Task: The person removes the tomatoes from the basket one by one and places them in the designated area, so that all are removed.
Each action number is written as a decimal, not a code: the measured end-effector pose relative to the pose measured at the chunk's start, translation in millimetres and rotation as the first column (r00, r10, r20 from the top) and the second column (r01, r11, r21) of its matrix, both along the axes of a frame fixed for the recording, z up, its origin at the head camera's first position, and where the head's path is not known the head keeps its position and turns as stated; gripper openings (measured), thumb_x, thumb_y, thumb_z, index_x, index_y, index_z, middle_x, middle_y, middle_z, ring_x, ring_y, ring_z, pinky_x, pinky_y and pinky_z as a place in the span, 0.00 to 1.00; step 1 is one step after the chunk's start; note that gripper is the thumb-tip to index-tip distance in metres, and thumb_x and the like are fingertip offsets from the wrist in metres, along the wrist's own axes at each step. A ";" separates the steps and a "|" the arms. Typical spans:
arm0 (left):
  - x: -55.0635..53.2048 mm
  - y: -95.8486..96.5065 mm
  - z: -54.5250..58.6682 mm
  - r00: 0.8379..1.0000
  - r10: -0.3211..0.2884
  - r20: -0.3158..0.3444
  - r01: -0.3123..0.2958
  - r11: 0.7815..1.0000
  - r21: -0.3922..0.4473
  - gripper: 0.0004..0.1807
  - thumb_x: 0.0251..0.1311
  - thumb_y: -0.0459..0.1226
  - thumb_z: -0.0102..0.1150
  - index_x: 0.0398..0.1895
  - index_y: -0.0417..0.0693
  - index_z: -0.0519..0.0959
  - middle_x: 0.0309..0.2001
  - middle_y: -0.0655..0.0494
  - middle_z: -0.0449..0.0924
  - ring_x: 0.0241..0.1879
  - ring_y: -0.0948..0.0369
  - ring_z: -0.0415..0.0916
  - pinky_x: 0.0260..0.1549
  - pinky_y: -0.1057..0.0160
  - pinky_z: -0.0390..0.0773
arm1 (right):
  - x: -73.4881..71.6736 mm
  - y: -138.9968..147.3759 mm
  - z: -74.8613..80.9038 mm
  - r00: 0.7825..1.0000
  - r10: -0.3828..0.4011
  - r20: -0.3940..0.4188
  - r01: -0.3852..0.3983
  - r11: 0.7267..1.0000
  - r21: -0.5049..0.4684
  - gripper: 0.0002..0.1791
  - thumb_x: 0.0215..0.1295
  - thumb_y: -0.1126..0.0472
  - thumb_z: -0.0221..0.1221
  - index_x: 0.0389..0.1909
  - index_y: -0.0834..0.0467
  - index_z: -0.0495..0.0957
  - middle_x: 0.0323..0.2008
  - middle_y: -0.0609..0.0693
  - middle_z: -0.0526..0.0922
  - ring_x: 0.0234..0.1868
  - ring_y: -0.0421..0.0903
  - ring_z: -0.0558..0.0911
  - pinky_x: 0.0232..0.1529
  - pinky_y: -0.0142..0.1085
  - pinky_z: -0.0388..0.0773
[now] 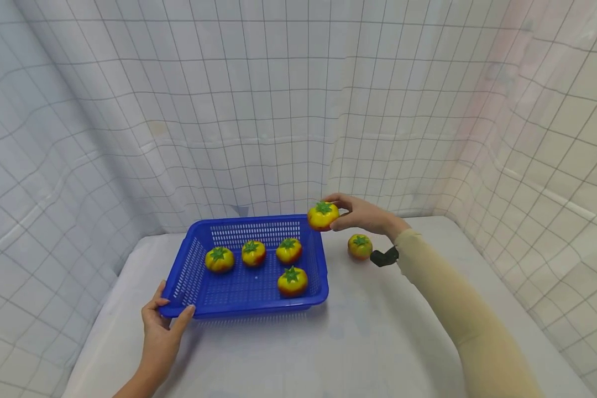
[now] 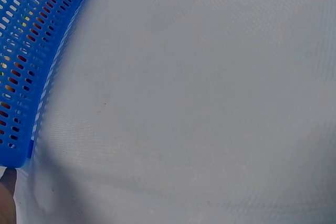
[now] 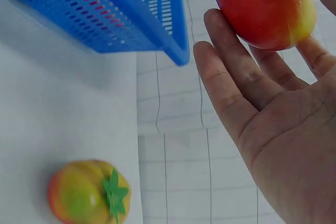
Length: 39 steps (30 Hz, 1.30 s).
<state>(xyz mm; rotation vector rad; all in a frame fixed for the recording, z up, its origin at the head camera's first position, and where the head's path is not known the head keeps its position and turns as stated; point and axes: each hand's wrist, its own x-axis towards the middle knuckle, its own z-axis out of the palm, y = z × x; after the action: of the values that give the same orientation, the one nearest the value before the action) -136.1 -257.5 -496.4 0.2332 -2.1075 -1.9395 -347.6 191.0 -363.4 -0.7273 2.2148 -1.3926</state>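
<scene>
A blue basket (image 1: 249, 310) is set on a white table (image 1: 363, 342). Its near left corner is gripped by the left hand (image 1: 162, 330), with the thumb laid on the near rim and the fingers put around the left side. A red and yellow fruit (image 1: 322, 218) with a green leaf top is held up by the right hand (image 1: 362, 214), between thumb and fingers, at the basket's far right corner. Four fruits like it are kept in the basket: three are lined up across the far half, from the left fruit (image 1: 220, 260) past the middle fruit (image 1: 254, 254) to the right fruit (image 1: 289, 251), and the near fruit (image 1: 292, 282) is placed by the right side. A loose fruit (image 1: 360, 247) is seen on the table, just right of the basket, near the right wrist.
</scene>
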 end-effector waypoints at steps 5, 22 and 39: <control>-0.4 0.2 -1.0 1.000 -0.004 -0.003 0.004 1.000 0.007 0.27 0.74 0.35 0.58 0.55 0.58 0.48 0.82 0.63 0.34 0.79 0.46 0.40 0.52 0.85 0.65 | 4.6 22.8 -1.3 0.998 -0.065 -0.004 0.065 0.998 0.018 0.39 0.62 0.51 0.71 0.72 0.43 0.64 0.69 0.50 0.67 0.65 0.54 0.72 0.66 0.54 0.69; -2.7 -4.3 -4.5 0.999 -0.029 -0.021 0.030 0.999 0.016 0.26 0.75 0.35 0.57 0.55 0.60 0.48 0.82 0.63 0.33 0.77 0.46 0.43 0.51 0.85 0.67 | 11.1 89.4 -25.7 0.976 -0.214 0.032 0.213 0.977 0.018 0.35 0.67 0.57 0.66 0.71 0.47 0.62 0.68 0.53 0.66 0.61 0.59 0.76 0.68 0.56 0.66; -3.1 -4.2 -3.8 0.999 -0.034 0.016 0.034 0.999 0.003 0.28 0.74 0.37 0.58 0.56 0.59 0.47 0.83 0.65 0.31 0.79 0.45 0.38 0.50 0.86 0.66 | 15.5 129.3 -54.7 0.931 -0.364 0.033 0.362 0.930 0.059 0.41 0.67 0.52 0.68 0.76 0.48 0.57 0.75 0.57 0.58 0.67 0.59 0.69 0.70 0.61 0.60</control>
<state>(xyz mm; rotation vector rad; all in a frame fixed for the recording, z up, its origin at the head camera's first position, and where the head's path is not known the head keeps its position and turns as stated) -139.3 -261.7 -500.1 0.2152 -2.1325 -1.9661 -332.0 320.3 -418.2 -0.2699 2.4270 -1.4932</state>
